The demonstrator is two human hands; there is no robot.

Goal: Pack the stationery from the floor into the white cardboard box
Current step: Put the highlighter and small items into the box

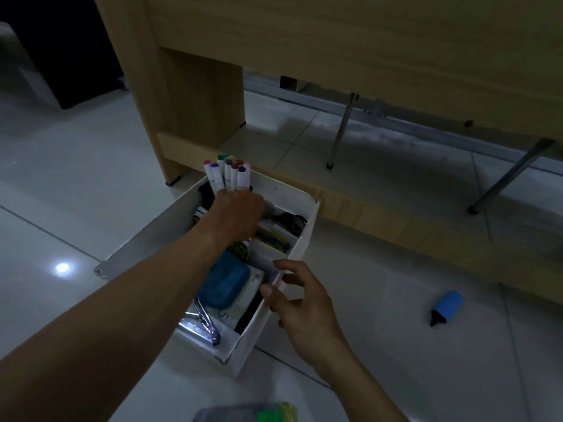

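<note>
Dim light falls on a glossy white tiled floor [76, 178] beside a pale wooden desk [335, 41], where the white cardboard box [301, 248] stands open and already well filled: a blue oblong case [225, 283], a shiny metal tool [201, 325] that may be a hole punch, and darker items I cannot make out in the gloom. The left hand [236, 210] has its grip clenched around a bundle of white markers with coloured caps [228, 175], holding them upright over the box's far end, seemingly mid-placement. The right hand [300, 295] steadies the box's near wall, thumb and fingers curled on its edge. Most of the packing looks done; left on the floor are a blue highlighter with a black tip [446, 307], well apart to the right, and a grey-and-green item [259, 414] at the bottom edge.
</note>
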